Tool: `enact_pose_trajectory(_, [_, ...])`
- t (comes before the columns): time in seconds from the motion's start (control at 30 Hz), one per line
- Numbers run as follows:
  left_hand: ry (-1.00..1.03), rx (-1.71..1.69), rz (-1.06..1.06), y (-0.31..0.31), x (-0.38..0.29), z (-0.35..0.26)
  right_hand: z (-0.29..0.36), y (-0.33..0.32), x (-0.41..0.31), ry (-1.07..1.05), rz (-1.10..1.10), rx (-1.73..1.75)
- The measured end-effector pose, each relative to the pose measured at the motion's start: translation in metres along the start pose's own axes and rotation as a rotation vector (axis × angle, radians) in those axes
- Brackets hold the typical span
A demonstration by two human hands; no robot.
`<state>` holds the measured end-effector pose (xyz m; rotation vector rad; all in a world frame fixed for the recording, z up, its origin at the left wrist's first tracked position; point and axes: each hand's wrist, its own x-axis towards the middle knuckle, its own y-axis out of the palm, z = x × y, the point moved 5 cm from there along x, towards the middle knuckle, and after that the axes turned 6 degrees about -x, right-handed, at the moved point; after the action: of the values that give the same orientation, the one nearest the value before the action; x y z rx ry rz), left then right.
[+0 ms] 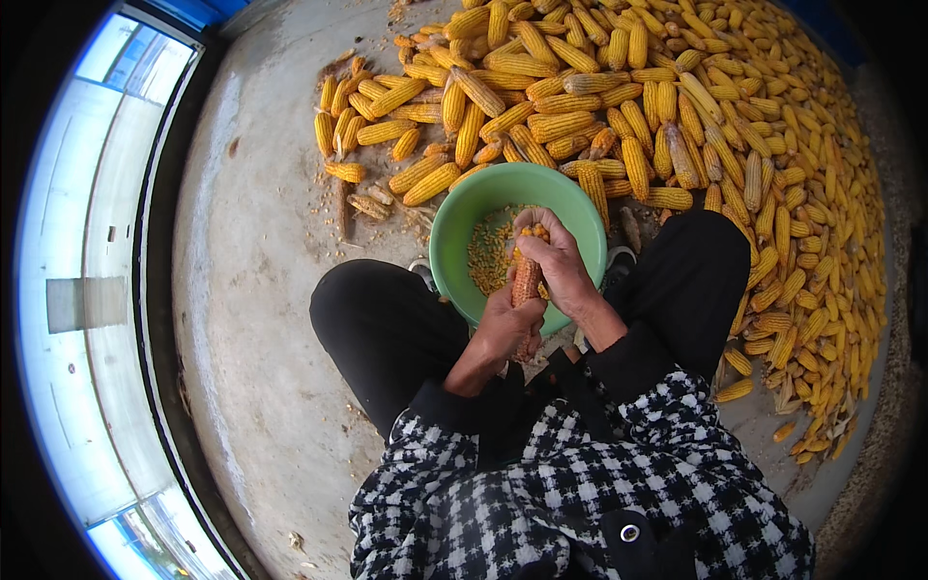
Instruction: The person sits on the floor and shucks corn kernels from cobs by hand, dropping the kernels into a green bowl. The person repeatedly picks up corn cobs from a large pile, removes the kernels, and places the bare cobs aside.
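Observation:
Over a green plastic basin [451, 217], my left hand [507, 319] grips the lower part of a mostly bare corn cob [526, 281]. My right hand [554, 254] is closed around the cob's far end, where some orange-yellow kernels [535, 232] remain. The cob points away from me, and its near end shows below my left hand. Loose yellow kernels [486, 250] lie on the basin's bottom. My hands hide part of them. The basin stands on the floor between my knees.
A large heap of yellow corn ears [725, 109] spreads beyond the basin and down the right side. Scattered kernels, husk bits and a stripped cob [370, 206] lie on the concrete floor [268, 290]. At the far left is a bright glazed door or window [87, 217].

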<state>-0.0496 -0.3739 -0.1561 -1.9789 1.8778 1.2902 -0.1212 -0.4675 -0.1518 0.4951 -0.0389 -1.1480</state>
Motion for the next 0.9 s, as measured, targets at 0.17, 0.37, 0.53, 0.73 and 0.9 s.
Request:
enact_pose_trajectory(0.17, [0.391,0.527,-0.206,0.004,0.011,-0.004,-0.002,-0.006,0.002,0.134,-0.063,0.225])
enact_pose_trajectory(0.37, [0.113,0.128,-0.069,0.002,0.004,0.004,-0.011,-0.006,0.001,0.116,-0.049,0.037])
enact_pose_trajectory(0.53, [0.050,0.079,0.030,0.006,0.002,-0.006,-0.001,-0.003,0.000,0.100,0.011,0.246])
enact_pose_trajectory(0.73, [0.210,0.030,0.000,0.004,0.002,-0.013,0.004,-0.010,0.008,0.119,-0.041,0.318])
enact_pose_trajectory(0.9, [0.562,0.619,-0.323,0.001,-0.002,-0.020,-0.002,-0.010,0.007,0.104,-0.112,0.181])
